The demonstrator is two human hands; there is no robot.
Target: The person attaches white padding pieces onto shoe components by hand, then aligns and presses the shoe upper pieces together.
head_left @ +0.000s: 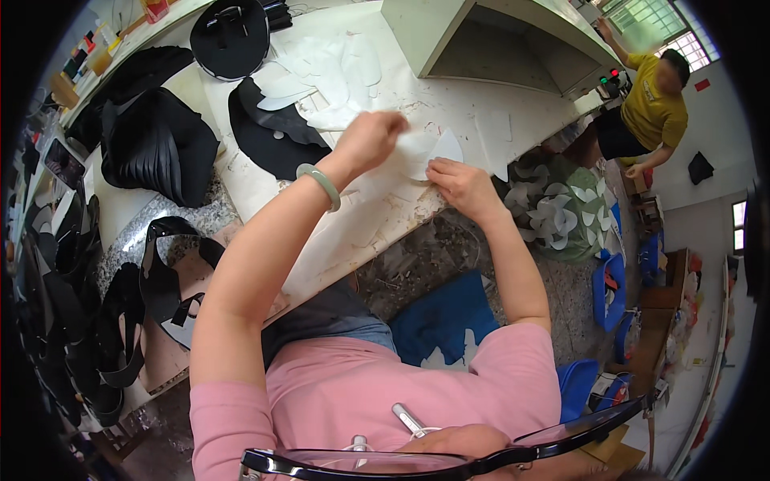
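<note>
My right hand (463, 186) pinches the lower edge of a white, pointed cut-out piece (446, 147) near the table's front edge. Another pale piece (414, 152) lies against it on its left. Raised just left of these, my left hand (370, 141) has its fingers curled together; the fingertips are blurred, and whatever they hold is hidden. A pale green bangle (319, 186) circles the left wrist. Beyond that hand, thin white cut-outs (353, 72) lie in a loose heap. A black curved fabric piece (269, 132) rests to its left, partly under white ones.
Stacked black pieces (156, 136) and black straps (120, 321) crowd the left. An open-fronted box (513, 48) stands at the back. Right of the table, a greenish bag (561, 212) bears many white cut-outs. A person in a yellow shirt (658, 112) stands farther right, near blue bins (611, 293).
</note>
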